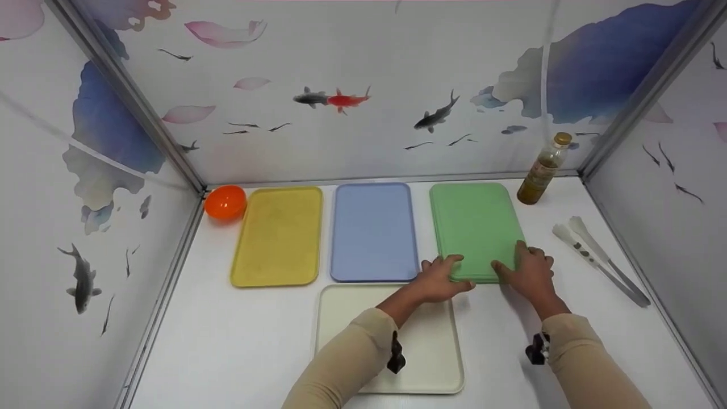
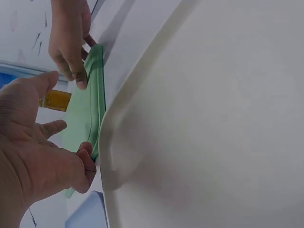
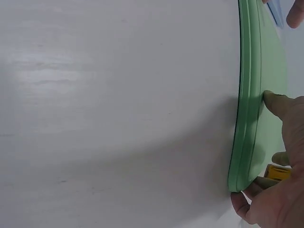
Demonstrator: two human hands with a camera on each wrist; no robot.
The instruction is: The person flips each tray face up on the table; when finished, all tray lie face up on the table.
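A green tray [image 1: 474, 227] lies flat at the right of a row of trays; layered rims along its front edge [image 3: 247, 95] suggest more than one, stacked. My right hand [image 1: 533, 275] holds its front right corner, thumb on the top face and fingers round the side. At the front left corner, my left hand [image 1: 440, 281] has its fingers spread against the tray, with the thumb standing away from it. The left wrist view shows that left palm [image 2: 38, 152] beside the green edge. Below my left forearm lies a cream tray [image 1: 392, 380], partly covered by the sleeve.
A blue tray [image 1: 374, 233] and a yellow tray [image 1: 278, 236] lie to the left, with an orange bowl [image 1: 226, 203] in the far corner. An oil bottle [image 1: 537, 179] stands at the back right. Tongs [image 1: 610, 272] lie along the right side. Printed panels [image 1: 363, 57] wall the table.
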